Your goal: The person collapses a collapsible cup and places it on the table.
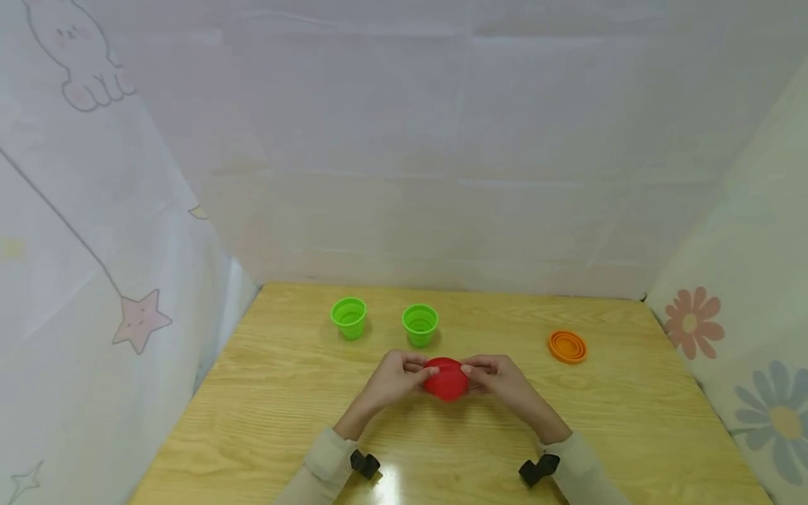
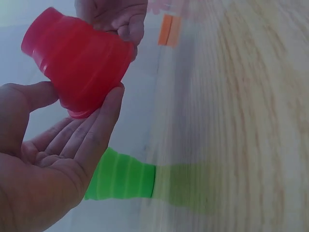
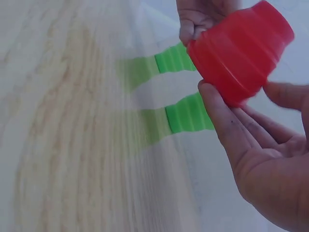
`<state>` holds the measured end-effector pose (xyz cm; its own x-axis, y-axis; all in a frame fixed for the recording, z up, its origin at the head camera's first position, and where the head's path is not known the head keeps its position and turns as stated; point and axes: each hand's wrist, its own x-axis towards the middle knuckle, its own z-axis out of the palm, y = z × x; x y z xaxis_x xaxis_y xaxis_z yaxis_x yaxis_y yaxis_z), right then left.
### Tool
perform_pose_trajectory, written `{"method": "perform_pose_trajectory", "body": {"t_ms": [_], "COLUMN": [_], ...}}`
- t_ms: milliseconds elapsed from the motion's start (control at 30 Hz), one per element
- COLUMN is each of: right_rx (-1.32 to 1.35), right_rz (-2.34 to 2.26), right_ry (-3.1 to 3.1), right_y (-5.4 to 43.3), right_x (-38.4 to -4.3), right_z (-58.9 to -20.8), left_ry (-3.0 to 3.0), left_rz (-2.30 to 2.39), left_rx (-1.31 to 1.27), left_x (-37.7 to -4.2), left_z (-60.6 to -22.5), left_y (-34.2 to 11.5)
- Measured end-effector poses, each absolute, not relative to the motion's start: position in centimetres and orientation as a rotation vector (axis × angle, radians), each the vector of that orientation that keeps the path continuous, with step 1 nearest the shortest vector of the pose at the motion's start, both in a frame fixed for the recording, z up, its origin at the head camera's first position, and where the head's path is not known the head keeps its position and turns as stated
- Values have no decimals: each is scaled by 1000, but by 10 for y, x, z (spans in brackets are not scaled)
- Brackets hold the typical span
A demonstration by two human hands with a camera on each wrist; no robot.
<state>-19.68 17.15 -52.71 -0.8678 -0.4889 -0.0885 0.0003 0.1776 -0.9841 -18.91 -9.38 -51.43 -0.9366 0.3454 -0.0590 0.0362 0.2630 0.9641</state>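
Observation:
A red collapsible cup (image 1: 449, 387) with stepped, ribbed walls is held tilted above the table. On its left side, the left hand (image 1: 394, 377) pinches it between thumb and fingers; the right hand (image 1: 503, 381) does the same on the right side. Both wrist views show the cup (image 2: 79, 63) drawn out to a tapered shape, thumbs near the narrow part and fingertips by the wide rim. Two green collapsible cups, one at left (image 1: 349, 320) and one in the middle (image 1: 420, 326), stand expanded just beyond the hands. The inside of the red cup is hidden in the wrist views.
An orange collapsible cup (image 1: 567, 347) lies folded flat toward the right of the wooden table (image 1: 637, 421). Behind the table hangs a pale cloth (image 1: 442, 175), and printed cloths flank both sides. A small black device (image 1: 365, 463) sits at each wrist.

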Motion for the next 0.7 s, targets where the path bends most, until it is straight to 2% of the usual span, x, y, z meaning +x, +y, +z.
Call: {"method": "perform_pose_trajectory", "body": {"t_ms": [700], "right_rx": [-477], "right_rz": [-1786], "right_ry": [2157], "right_y": [174], "right_x": [-194], "right_z": [-523], "left_ry": [2215], "left_rz": [1789], "left_rx": [360], "left_x": [-188], "left_z": [-520], "left_y": [-81]}}
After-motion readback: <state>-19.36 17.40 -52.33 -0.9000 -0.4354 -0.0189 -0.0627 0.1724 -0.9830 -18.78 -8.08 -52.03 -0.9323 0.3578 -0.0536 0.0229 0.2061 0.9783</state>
